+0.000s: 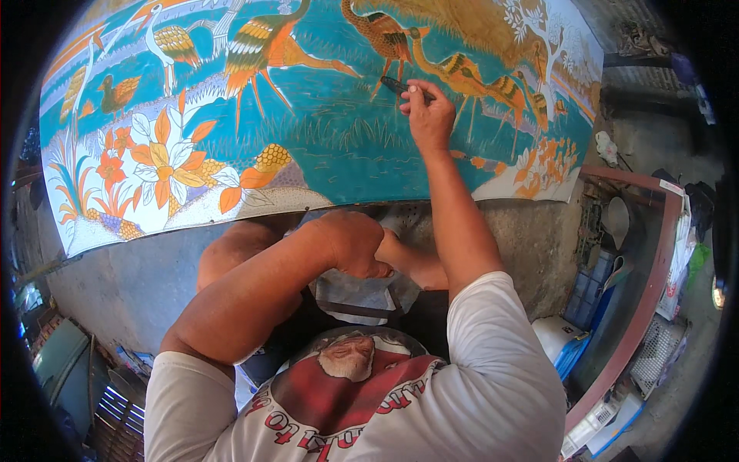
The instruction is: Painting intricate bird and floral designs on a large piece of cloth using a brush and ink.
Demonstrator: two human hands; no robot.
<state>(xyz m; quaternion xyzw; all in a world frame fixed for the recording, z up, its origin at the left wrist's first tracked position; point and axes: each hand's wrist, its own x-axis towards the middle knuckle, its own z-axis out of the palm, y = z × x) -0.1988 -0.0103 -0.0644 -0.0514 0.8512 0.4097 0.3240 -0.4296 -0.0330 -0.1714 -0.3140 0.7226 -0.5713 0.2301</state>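
Observation:
My right hand [429,115] is closed round a slim black tool [393,84], pinched between thumb and fingers. The tool's kind is too small to tell; its end lies over the painted panel [346,165], beside the legs of a brown, long-legged bird [382,40]. On the panel, orange and yellow birds stand in teal water, with white and orange flowers at the lower left. My left hand [352,240] is closed in front of my knees, below the panel's near edge, its fingers curled downward. Whatever it might hold is hidden.
A grey concrete surface [531,239] shows below the panel. On the right stands a reddish-brown frame [654,289], with a blue crate [589,289] and a white container [560,339] near it. Slatted brown wood [119,416] lies at the lower left.

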